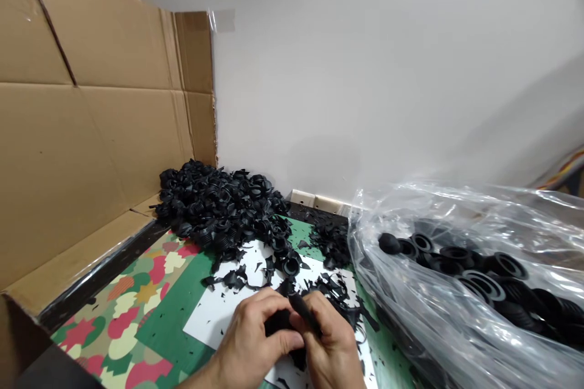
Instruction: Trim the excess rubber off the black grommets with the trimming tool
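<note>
My left hand [255, 334] is at the bottom centre, its thumb and fingers wrapped round a black rubber part [277, 321]. Close against it, my right hand [331, 340] grips a dark, pen-like tool [303, 311] that slants across the fingers. The tool's tip is near the black part; what it touches is hard to make out. Beneath both hands lies a white sheet [212, 311] strewn with black scraps. A large heap of black rubber pieces [223, 203] rises behind it, and a smaller pile of scraps [332, 243] sits to its right.
A clear plastic bag [383, 292] on the right holds several black ribbed rubber parts [504, 265]. Cardboard [100, 134] walls the left side. Patterned paper [123, 322] and a green surface [176, 316] lie underneath. Sockets [314, 201] line the base of the wall [365, 73].
</note>
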`<state>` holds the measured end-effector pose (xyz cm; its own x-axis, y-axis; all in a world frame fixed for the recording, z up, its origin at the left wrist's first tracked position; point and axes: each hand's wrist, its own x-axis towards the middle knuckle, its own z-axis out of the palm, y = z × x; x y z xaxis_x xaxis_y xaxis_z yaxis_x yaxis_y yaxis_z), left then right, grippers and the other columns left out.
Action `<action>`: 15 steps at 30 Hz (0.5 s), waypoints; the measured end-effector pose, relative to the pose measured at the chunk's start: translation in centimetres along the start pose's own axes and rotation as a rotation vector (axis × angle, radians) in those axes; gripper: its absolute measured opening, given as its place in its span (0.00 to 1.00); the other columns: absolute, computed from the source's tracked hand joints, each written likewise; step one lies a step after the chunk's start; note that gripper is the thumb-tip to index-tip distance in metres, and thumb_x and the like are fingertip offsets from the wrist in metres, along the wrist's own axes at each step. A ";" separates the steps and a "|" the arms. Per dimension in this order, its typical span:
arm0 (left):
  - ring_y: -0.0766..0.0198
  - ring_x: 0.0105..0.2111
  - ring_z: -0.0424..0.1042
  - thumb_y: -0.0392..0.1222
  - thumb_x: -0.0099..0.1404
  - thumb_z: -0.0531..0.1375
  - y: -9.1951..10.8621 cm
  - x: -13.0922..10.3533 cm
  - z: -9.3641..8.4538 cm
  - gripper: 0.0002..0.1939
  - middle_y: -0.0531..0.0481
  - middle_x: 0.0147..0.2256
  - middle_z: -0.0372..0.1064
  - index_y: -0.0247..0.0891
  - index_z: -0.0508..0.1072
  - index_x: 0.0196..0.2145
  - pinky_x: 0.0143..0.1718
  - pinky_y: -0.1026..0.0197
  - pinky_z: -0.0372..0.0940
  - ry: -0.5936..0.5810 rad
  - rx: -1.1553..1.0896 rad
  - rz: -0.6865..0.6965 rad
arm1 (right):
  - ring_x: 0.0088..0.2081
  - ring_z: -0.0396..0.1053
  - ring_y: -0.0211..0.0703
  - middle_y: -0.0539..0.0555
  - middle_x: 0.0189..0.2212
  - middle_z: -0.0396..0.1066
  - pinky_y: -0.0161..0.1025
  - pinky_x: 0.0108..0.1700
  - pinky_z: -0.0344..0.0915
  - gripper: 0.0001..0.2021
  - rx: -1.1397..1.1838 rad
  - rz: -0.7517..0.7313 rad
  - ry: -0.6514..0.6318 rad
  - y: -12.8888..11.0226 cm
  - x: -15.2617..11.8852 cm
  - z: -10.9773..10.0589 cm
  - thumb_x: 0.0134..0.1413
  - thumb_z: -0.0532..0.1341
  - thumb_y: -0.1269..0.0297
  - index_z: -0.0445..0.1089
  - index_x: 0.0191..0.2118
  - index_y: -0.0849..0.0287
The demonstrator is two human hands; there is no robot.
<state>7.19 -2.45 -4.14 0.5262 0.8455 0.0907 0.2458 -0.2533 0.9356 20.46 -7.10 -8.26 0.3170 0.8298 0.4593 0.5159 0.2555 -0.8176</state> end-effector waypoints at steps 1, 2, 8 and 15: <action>0.57 0.32 0.69 0.31 0.51 0.65 -0.1 -0.1 0.1 0.07 0.49 0.29 0.72 0.40 0.79 0.29 0.34 0.62 0.61 -0.005 0.042 -0.002 | 0.20 0.61 0.37 0.46 0.18 0.61 0.31 0.23 0.59 0.11 -0.029 0.002 0.001 -0.3 0.1 0.2 0.53 0.54 0.67 0.59 0.21 0.55; 0.56 0.33 0.70 0.31 0.52 0.64 -0.2 -0.2 0.2 0.08 0.49 0.29 0.73 0.40 0.79 0.29 0.35 0.61 0.61 0.007 0.070 0.002 | 0.19 0.61 0.37 0.46 0.17 0.60 0.31 0.22 0.58 0.11 -0.055 0.016 0.013 -0.6 0.2 0.4 0.53 0.53 0.66 0.58 0.20 0.55; 0.57 0.30 0.71 0.35 0.58 0.61 -1.0 -1.1 0.5 0.04 0.45 0.29 0.73 0.39 0.77 0.30 0.32 0.60 0.62 -0.001 0.083 0.249 | 0.18 0.61 0.41 0.49 0.14 0.63 0.34 0.20 0.57 0.11 -0.146 0.167 0.157 -0.1 1.6 -0.6 0.49 0.53 0.62 0.59 0.19 0.53; 0.62 0.29 0.67 0.31 0.46 0.67 -0.5 -0.4 0.2 0.14 0.51 0.27 0.71 0.38 0.75 0.34 0.31 0.64 0.61 0.038 -0.316 -0.051 | 0.20 0.64 0.47 0.53 0.16 0.67 0.40 0.23 0.61 0.15 -0.219 0.303 0.259 2.2 2.9 -4.1 0.50 0.53 0.51 0.65 0.22 0.55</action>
<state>7.01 -2.75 -4.71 0.4874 0.8719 0.0485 0.0025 -0.0569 0.9984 25.78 -6.12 -7.29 0.6535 0.6926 0.3054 0.5167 -0.1134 -0.8486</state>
